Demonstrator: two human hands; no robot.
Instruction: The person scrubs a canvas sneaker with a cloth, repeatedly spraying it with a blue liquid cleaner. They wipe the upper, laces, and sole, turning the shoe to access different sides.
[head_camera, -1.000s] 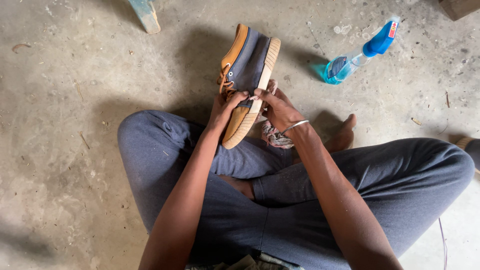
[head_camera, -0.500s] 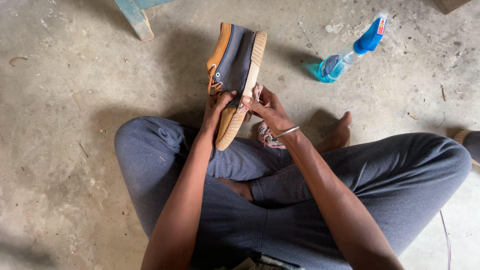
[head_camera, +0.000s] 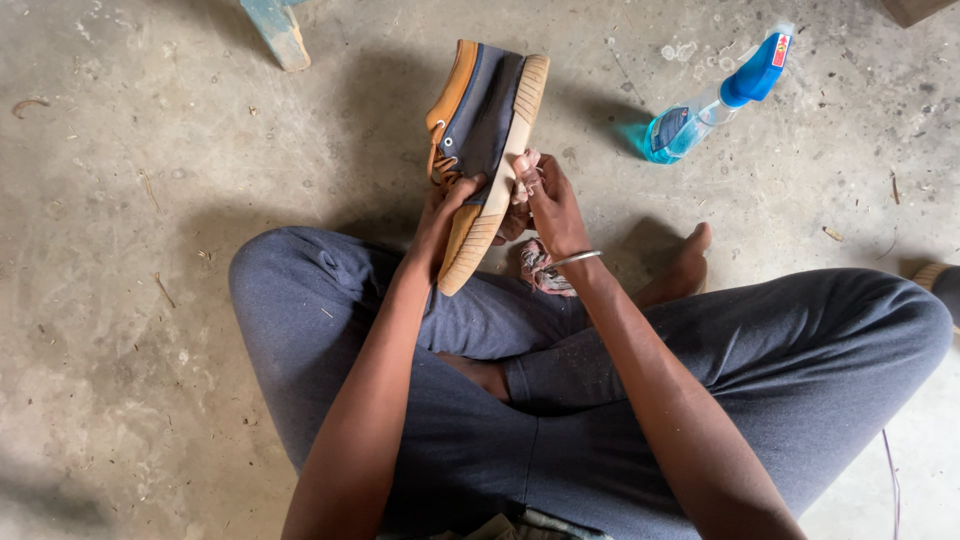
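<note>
A navy and tan shoe (head_camera: 486, 118) with orange laces and a cream ribbed sole is held on its side above my crossed legs. My left hand (head_camera: 443, 215) grips its heel end from the left. My right hand (head_camera: 545, 200) clutches a crumpled pinkish rag (head_camera: 541, 268) and presses it against the sole's edge; a thin metal bangle circles that wrist. Most of the rag hangs below my palm.
A blue-capped spray bottle (head_camera: 705, 105) of blue liquid lies on the concrete floor at upper right. A pale blue wooden leg (head_camera: 277, 32) stands at the top left. My bare foot (head_camera: 685, 265) rests beside the rag. Another shoe's edge (head_camera: 938, 280) shows at far right.
My right hand with the rag has slid up along the sole's edge, away from the heel. The shoe stays in my left hand, tilted slightly differently.
</note>
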